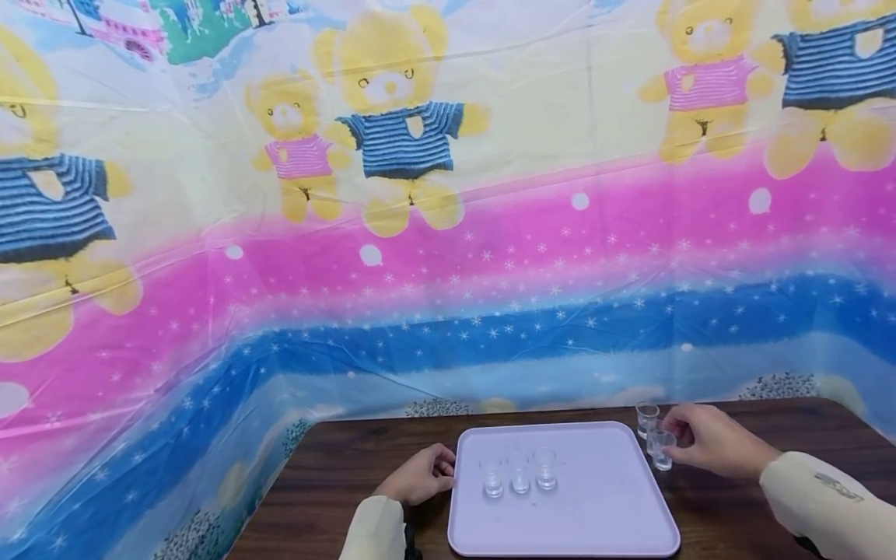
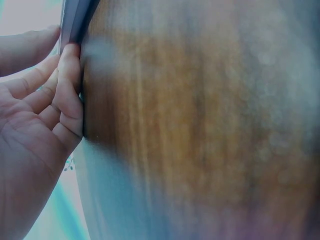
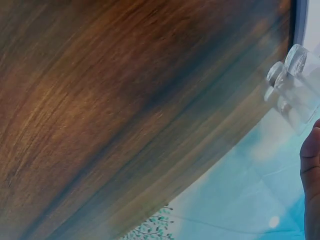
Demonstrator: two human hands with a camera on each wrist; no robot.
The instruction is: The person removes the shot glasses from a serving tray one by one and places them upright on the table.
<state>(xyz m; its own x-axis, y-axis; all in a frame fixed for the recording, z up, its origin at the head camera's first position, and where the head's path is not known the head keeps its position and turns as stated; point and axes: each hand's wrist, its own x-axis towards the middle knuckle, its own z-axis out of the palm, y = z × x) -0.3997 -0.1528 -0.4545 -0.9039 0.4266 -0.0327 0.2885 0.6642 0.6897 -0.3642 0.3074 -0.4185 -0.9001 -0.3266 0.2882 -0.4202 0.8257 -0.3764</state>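
Observation:
My right hand [image 1: 721,442] pinches a small clear shot glass [image 1: 663,453] between thumb and fingers, just right of the lilac tray [image 1: 595,513]. Close behind it stand other shot glasses [image 1: 647,420], overlapping one another. In the right wrist view the clear glasses [image 3: 299,62] cluster beside the tray's edge, with a fingertip [image 3: 311,150] at the frame's right side. Along the tray's left rim, my left hand [image 1: 420,473] holds the edge with curled fingers; in the left wrist view its thumb and index finger meet the rim [image 2: 75,22]. Three shot glasses [image 1: 519,478] stand in a row on the tray.
The dark wooden table [image 1: 315,482] carries the tray and glasses. Behind its far edge hangs a curtain [image 1: 532,264] printed with bears and snowflakes, close to the glasses at the right.

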